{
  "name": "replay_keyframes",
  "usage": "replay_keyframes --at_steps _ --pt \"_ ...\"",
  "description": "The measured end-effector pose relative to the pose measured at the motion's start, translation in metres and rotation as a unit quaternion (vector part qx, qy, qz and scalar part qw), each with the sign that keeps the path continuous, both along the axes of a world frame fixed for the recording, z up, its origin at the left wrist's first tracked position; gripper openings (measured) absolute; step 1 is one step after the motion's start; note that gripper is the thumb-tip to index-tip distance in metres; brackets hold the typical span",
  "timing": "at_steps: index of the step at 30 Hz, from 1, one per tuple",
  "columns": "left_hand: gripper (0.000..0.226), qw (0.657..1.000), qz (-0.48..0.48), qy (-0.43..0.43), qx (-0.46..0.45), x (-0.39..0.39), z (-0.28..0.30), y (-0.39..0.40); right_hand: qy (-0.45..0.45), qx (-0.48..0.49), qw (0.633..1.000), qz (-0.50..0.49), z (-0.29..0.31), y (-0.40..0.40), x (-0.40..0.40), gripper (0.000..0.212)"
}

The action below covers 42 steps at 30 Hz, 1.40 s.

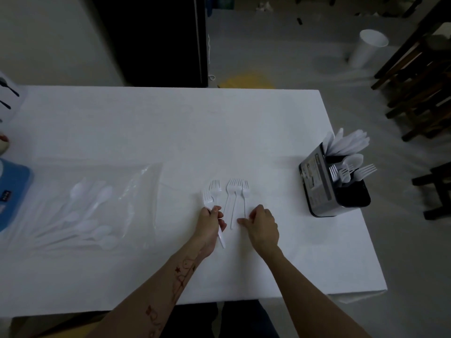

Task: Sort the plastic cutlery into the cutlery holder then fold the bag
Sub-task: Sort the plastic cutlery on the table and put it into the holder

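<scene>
Gathering forks by type, the left hand (210,224) grips two forks (211,191) while the right hand (262,226), fingers curled, pinches at three more forks (235,191) on the bench (170,123) (holder (334,184) far right, bag (97,208) left).

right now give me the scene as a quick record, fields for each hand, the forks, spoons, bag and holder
left hand: grips white forks by their handles
right hand: fingers curled over the handle end of a loose fork; whether it has hold of it cannot be told
loose forks: lie on the white table between the hands, tines pointing away
spoons: white, lying on the clear bag
clear bag: flat on the table's left side, unfolded
cutlery holder: near the table's right edge, already holds knives, spoons and forks
</scene>
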<state>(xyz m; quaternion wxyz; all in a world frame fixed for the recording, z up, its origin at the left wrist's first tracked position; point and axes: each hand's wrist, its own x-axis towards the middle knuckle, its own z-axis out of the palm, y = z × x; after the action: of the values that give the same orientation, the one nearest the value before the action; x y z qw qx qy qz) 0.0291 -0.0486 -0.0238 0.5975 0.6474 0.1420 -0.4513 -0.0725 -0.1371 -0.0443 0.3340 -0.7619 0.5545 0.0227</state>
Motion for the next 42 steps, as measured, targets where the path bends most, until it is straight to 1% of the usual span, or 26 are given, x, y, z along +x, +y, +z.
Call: replay_keyframes --at_steps 2,4,5,6,7,9,10,12,13,15,17,18,20,21,22,24,26,28,30,31,32,34,36,37,39,42 --pt "0.019 1.000 -0.006 -0.006 0.011 0.000 -0.002 0.003 0.019 0.004 1.000 0.001 -0.002 -0.002 0.001 0.024" --pt "0.019 1.000 -0.006 -0.004 0.010 0.001 -0.002 0.005 0.019 -0.002 1.000 -0.008 0.001 -0.005 -0.002 0.017" --pt "0.018 1.000 -0.004 0.001 0.005 0.001 -0.001 0.005 0.003 -0.009 1.000 -0.018 0.004 -0.007 -0.004 0.016" --pt "0.018 1.000 -0.002 0.008 -0.002 0.001 0.000 0.005 -0.035 -0.010 0.999 -0.034 0.007 -0.007 -0.007 0.015" --pt "0.020 1.000 0.000 0.017 -0.010 0.001 0.000 0.005 -0.093 0.005 0.995 -0.048 0.011 -0.008 -0.010 0.014" --pt "0.026 0.999 -0.007 0.026 -0.024 0.001 0.001 0.003 -0.196 0.099 0.975 -0.040 0.019 -0.007 -0.015 0.013" --pt "0.030 0.999 -0.015 0.030 -0.035 0.001 0.002 0.003 -0.214 0.151 0.965 -0.011 0.022 -0.006 -0.017 0.012" --pt "0.037 0.997 -0.036 0.040 -0.054 0.000 0.002 0.001 -0.210 0.218 0.952 0.048 0.027 -0.002 -0.017 0.009" --pt "0.036 0.997 -0.039 0.040 -0.056 0.000 0.001 0.000 -0.207 0.238 0.947 0.065 0.029 0.000 -0.015 0.007" --pt "0.022 0.999 -0.027 0.024 -0.037 -0.001 0.002 0.000 -0.204 0.265 0.941 0.060 0.029 0.002 -0.011 0.007" --pt "0.015 1.000 0.006 0.000 -0.013 0.001 0.000 0.001 -0.190 0.247 0.950 0.034 0.024 0.005 -0.005 0.020" --pt "0.014 1.000 0.025 -0.006 -0.010 0.003 0.000 0.002 -0.170 0.204 0.964 0.024 0.020 0.006 -0.001 0.025" --pt "0.013 0.999 0.038 -0.019 -0.004 0.007 0.000 0.007 -0.101 0.085 0.991 0.018 0.009 0.007 0.009 0.030" --pt "0.013 0.999 0.032 -0.023 0.001 0.009 -0.002 0.009 -0.061 0.036 0.997 0.023 0.005 0.008 0.014 0.032" --pt "0.013 0.999 0.024 -0.029 0.006 0.010 -0.003 0.012 -0.030 0.010 0.999 0.030 0.002 0.009 0.018 0.035" --pt "0.014 0.999 0.012 -0.040 0.013 0.013 -0.005 0.017 0.002 0.006 0.999 0.041 -0.002 0.009 0.022 0.036" --pt "0.016 0.999 -0.001 -0.045 0.018 0.014 -0.008 0.021 0.012 0.015 0.999 0.034 -0.003 0.007 0.022 0.027" --pt "0.016 0.999 -0.008 -0.047 0.015 0.014 -0.007 0.022 0.017 0.017 1.000 0.015 -0.002 0.003 0.019 0.019" --pt "0.016 0.999 -0.012 -0.044 0.008 0.013 -0.007 0.021 0.020 0.016 1.000 0.000 -0.001 -0.002 0.013 0.015" --pt "0.017 0.999 -0.011 -0.037 0.004 0.013 -0.006 0.020 0.000 0.020 1.000 -0.013 0.000 -0.003 0.010 0.013" --pt "0.019 1.000 -0.008 -0.029 -0.002 0.013 -0.005 0.018 -0.047 0.033 0.998 -0.032 0.003 -0.004 0.005 0.011" --pt "0.024 1.000 -0.003 -0.010 -0.020 0.013 -0.003 0.015 -0.171 0.084 0.980 -0.053 0.013 -0.002 -0.002 0.009" --pt "0.025 0.999 -0.003 0.010 -0.046 0.013 0.000 0.013 -0.248 0.175 0.953 -0.019 0.025 0.000 -0.006 0.010" --pt "0.024 0.998 -0.006 0.022 -0.066 0.013 0.001 0.011 -0.259 0.225 0.939 0.007 0.028 0.001 -0.007 0.010" --pt "0.023 0.995 -0.012 0.037 -0.096 0.013 0.001 0.009 -0.249 0.301 0.919 0.047 0.030 0.004 -0.006 0.011" --pt "0.024 0.997 0.012 0.037 -0.065 0.014 0.000 0.008 -0.228 0.350 0.906 0.062 0.031 0.008 -0.003 0.011"
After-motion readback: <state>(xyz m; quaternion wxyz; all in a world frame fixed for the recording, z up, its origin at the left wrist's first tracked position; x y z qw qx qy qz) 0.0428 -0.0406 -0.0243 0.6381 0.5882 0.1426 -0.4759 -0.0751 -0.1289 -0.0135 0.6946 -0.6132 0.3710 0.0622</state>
